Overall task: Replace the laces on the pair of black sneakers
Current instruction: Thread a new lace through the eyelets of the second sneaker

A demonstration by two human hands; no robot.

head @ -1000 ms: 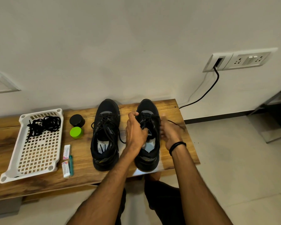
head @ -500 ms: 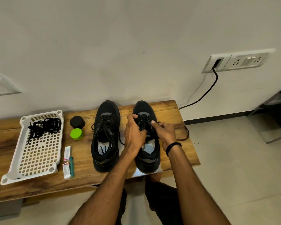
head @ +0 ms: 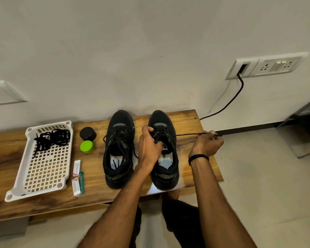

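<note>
Head view, early yet: your left grip (head: 149,147) clamps the centre-right sneaker (head: 166,169), right grip (head: 207,144) pinches its lace (head: 188,134); replacement laces (head: 50,138) sit upper left.

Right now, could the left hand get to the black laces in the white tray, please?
Probably, once freed: the left hand grips the sneaker on the right. The laces lie uncovered in the open tray, though the other sneaker stands between, so it must reach over it.
</note>
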